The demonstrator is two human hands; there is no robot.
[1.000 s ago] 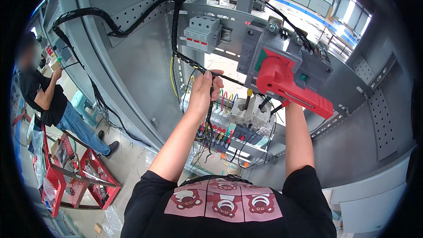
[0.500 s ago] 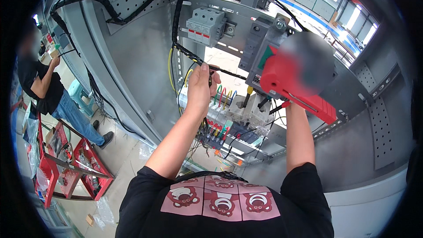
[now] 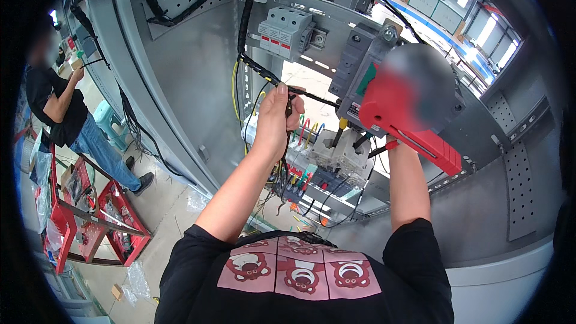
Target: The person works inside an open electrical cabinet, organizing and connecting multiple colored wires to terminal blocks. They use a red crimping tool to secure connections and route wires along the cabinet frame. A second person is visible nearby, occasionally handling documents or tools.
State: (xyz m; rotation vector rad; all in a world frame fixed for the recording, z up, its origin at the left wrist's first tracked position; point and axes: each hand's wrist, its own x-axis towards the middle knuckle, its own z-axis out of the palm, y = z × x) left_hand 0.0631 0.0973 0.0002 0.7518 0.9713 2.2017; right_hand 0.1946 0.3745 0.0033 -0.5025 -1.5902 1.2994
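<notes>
My left hand (image 3: 279, 114) has its fingers wrapped round a black-wrapped wire bundle (image 3: 259, 69), where loose thin wires hang down below the fist. From there a black branch (image 3: 318, 98) runs right to a grey switch body (image 3: 355, 54) with a large red handle (image 3: 384, 103). My right forearm (image 3: 410, 183) reaches up under that handle. The right hand's fingers are hidden behind the switch, so what they touch cannot be seen. Thick black cables with coloured sleeves (image 3: 342, 125) go down from the switch into clear-covered blocks (image 3: 341, 151).
A white three-pole module (image 3: 283, 31) sits on the upper rail. Grey cabinet walls (image 3: 186, 72) enclose the work, with a perforated strip (image 3: 519, 189) at right. Coloured wires and terminals (image 3: 309, 177) lie lower down. Outside at left are a person (image 3: 72, 102) and a red cart (image 3: 99, 222).
The view has shifted slightly, so the cabinet parts appear a little further right and lower. My left hand keeps its hold on the wire bundle. My right arm stays under the red handle.
</notes>
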